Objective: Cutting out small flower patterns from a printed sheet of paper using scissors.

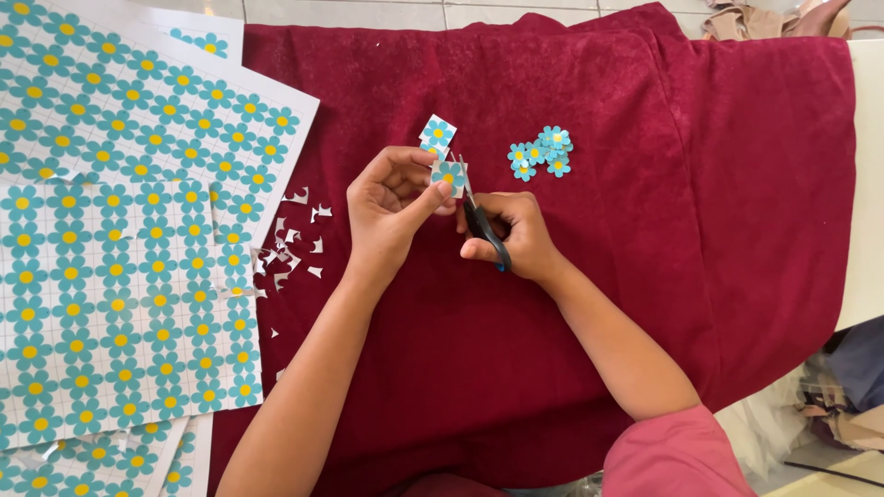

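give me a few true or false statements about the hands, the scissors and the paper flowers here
1. The right hand holds black-handled scissors. True.
2. The left hand pinches a small strip of flower squares at the scissor blades. True.
3. The pile of cut-out flowers lies on the printed sheets. False: it lies on the dark red cloth, to the right of the hands.
4. The printed flower sheets lie to the right of the hands. False: they lie to the left.
5. White paper scraps lie between the sheets and the left hand. True.
6. The flowers are red with white centres. False: they are blue with yellow centres.
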